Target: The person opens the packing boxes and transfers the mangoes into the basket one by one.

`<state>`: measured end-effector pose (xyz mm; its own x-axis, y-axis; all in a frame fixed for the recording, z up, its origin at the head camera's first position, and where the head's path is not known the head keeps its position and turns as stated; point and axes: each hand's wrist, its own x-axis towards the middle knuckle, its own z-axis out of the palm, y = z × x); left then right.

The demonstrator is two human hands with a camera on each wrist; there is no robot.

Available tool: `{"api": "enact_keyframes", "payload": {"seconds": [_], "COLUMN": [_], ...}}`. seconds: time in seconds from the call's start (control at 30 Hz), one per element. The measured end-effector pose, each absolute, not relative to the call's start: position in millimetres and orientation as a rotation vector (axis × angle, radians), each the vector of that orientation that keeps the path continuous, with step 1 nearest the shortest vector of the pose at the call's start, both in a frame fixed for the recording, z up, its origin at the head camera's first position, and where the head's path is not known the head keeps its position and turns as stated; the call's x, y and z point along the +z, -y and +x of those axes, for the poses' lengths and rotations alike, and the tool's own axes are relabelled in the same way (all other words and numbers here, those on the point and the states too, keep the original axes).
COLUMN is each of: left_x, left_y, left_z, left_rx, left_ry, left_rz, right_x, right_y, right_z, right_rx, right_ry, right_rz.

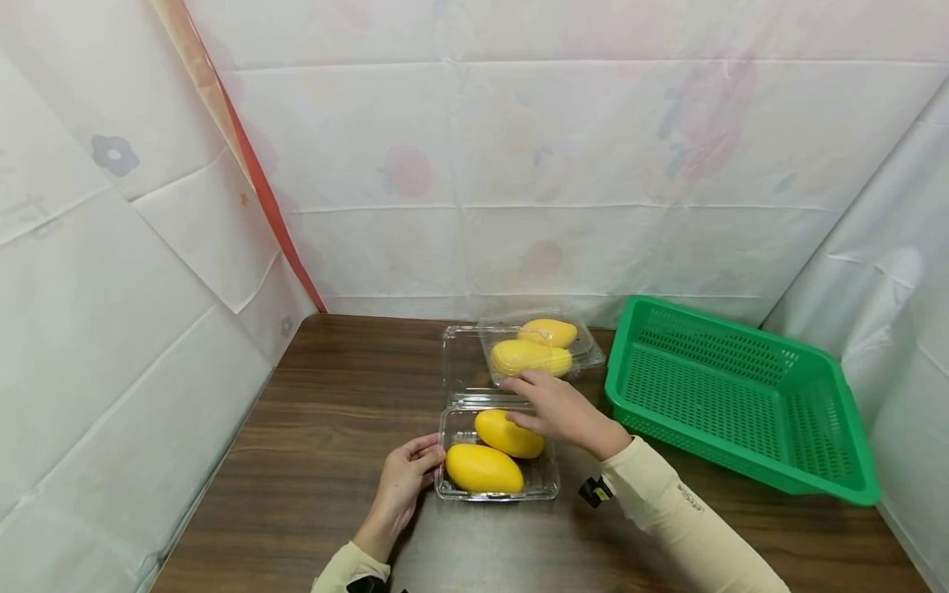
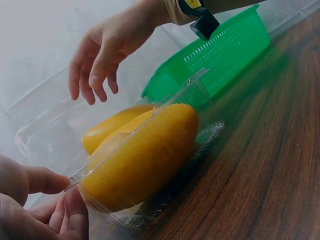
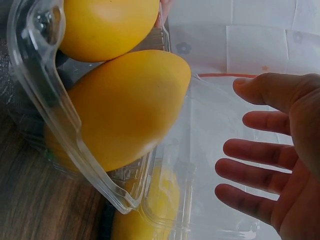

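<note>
Brown wood grain runs across the worktop point(image 1: 296, 461), its near part bare in front of a clear box point(image 1: 497, 497). At the box's left side, the left hand point(image 1: 404, 478) pinches the rim between thumb and fingers. Two yellow mangoes lie inside on their sides: the near mango point(image 1: 483, 469) toward the front left, the far mango point(image 1: 507, 434) just behind it and to the right. Over the box's back right part hovers the right hand point(image 1: 559, 408), fingers spread and holding nothing; both wrist views show it apart from the fruit. Behind the box, its lid point(image 1: 461, 358) is folded back, hinge side nearest. Farther off, partly overlapped by that lid in the head view, sits a second box point(image 1: 591, 354) with two more mangoes point(image 1: 549, 332); whether the lid touches it, I cannot tell. To the right stands a green basket point(image 1: 726, 403), slotted and tilted in line. White sheets point(image 1: 356, 148) with faded prints hang behind everything.
</note>
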<state>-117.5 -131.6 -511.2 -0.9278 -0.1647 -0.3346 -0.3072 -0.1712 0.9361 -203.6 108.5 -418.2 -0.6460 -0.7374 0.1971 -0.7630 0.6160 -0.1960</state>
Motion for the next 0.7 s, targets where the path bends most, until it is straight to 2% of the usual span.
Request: {"api": "enact_keyframes", "payload": {"seconds": [0.7], "left_x": [-509.4], "left_y": [131.2], "left_z": [-115.6], "left_rx": [2.3], "left_ry": [-1.88], "left_rz": [-0.577], "right_x": [-429.8], "right_y": [-103.2], "right_z": [-196.2], "right_rx": [0.357], "right_ry": [2.879], "right_rz": [1.33]}}
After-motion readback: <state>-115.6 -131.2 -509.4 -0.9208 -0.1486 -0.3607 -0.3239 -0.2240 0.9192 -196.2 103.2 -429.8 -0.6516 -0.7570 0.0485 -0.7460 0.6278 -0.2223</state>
